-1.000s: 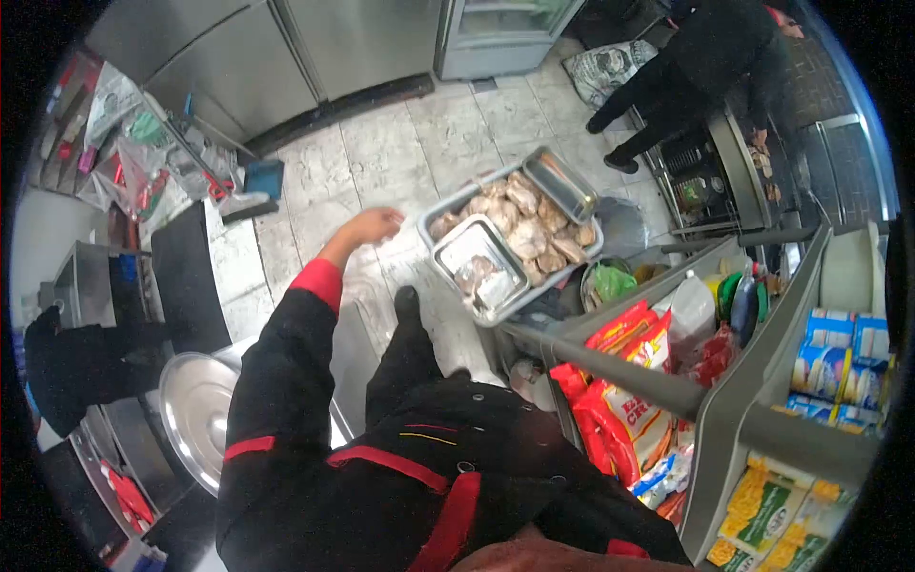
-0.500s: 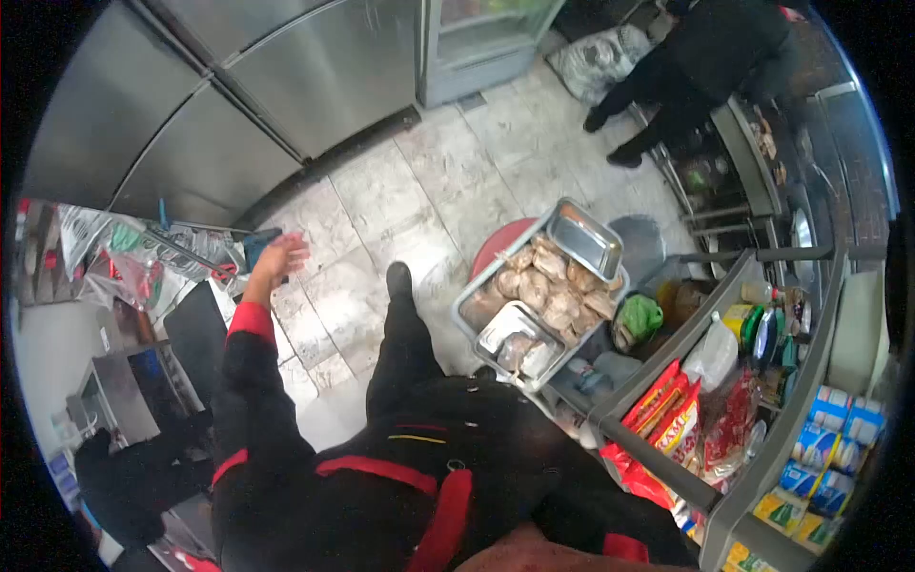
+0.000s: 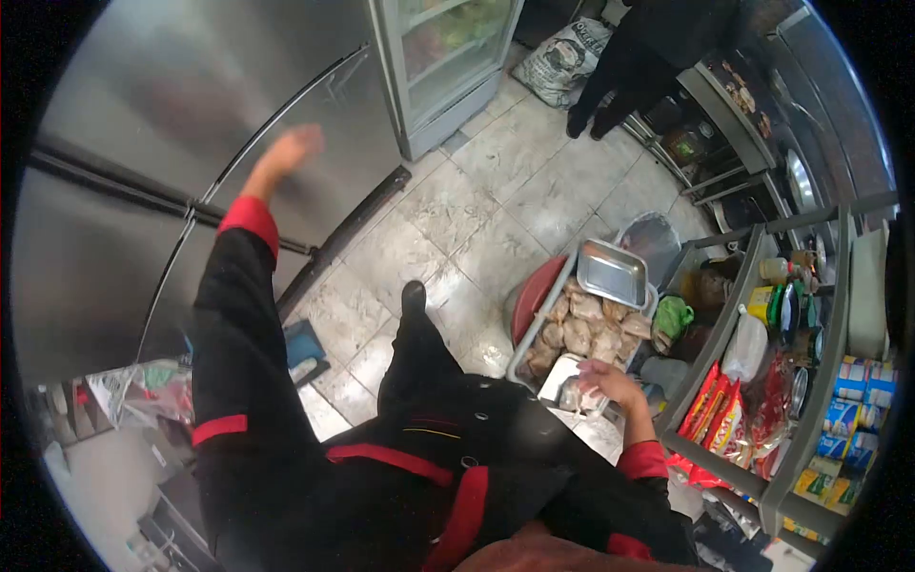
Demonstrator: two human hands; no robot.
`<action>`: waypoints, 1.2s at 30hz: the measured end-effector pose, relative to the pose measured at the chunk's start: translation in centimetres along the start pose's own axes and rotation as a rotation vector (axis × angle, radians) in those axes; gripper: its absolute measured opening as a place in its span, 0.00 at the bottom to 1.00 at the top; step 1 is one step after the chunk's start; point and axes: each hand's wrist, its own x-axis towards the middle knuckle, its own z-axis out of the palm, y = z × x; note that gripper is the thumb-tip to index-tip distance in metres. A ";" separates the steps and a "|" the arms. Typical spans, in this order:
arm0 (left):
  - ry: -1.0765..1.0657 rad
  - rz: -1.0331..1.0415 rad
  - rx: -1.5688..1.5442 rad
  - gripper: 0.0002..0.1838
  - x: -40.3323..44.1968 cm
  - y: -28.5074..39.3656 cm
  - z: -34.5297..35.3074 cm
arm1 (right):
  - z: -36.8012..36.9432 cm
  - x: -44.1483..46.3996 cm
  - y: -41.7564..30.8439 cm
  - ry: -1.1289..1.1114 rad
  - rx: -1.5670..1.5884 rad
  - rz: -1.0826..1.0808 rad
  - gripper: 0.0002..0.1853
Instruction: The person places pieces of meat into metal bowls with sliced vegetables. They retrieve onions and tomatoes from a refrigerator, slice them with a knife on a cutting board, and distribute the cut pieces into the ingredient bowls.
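My left hand [image 3: 294,151] is raised in front of the steel refrigerator door [image 3: 353,124], near its long curved edge; its fingers are smeared by motion and nothing shows in them. Lower right, my right hand [image 3: 615,381] reaches over a clear plastic bag of food [image 3: 578,395] in a small white tray [image 3: 562,370]. Its fingers are stretched out above the bag; whether they touch it is unclear. That tray lies on a grey crate [image 3: 522,360] full of bagged, pale brown food portions [image 3: 577,334]. An empty metal pan [image 3: 613,274] rests across the crate's far end.
Shelving [image 3: 696,448] with red packets [image 3: 715,419] and blue cans [image 3: 863,381] stands on the right. A red tub [image 3: 534,300] sits beside the crate. Further off are a person [image 3: 658,48], a printed sack [image 3: 562,62] and a glass-door cooler [image 3: 448,57].
My view has turned left toward the refrigerator. My left hand has moved up from beside the cluttered counter to the steel door. My right hand has come into view over the white tray.
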 end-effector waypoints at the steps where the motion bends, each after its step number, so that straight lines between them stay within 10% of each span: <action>1: -0.020 0.060 -0.059 0.31 4.2 4.0 -1.6 | 0.3 1.7 0.2 0.084 0.062 -0.111 0.21; 6: 0.299 0.501 -0.159 0.34 19.2 17.4 -4.1 | 6.0 0.8 0.2 0.070 0.305 -0.188 0.20; 10: 0.465 0.462 -0.524 0.30 27.9 24.0 -7.6 | 11.1 -0.7 -2.0 0.163 0.404 0.134 0.19; 14: 0.797 0.314 -0.128 0.33 28.9 26.9 -6.1 | 13.4 3.0 -5.4 0.237 0.499 0.083 0.19; 20: 0.986 0.419 0.170 0.31 26.8 27.7 -1.9 | 9.7 17.1 -21.1 0.250 0.072 -0.492 0.19; 24: 0.312 0.687 -0.137 0.23 18.8 28.4 0.9 | 2.9 22.2 -41.6 0.423 0.161 -0.708 0.29; 26: -0.334 0.617 0.162 0.22 17.5 26.3 2.0 | -0.9 25.4 -48.1 0.636 0.060 -0.881 0.43; 30: -0.881 0.570 0.505 0.28 17.6 17.1 4.6 | -6.2 28.6 -54.1 0.992 0.119 -0.973 0.49; 36: -0.607 0.457 0.376 0.26 26.0 6.2 9.1 | -20.6 35.6 -49.0 1.642 0.274 -0.715 0.29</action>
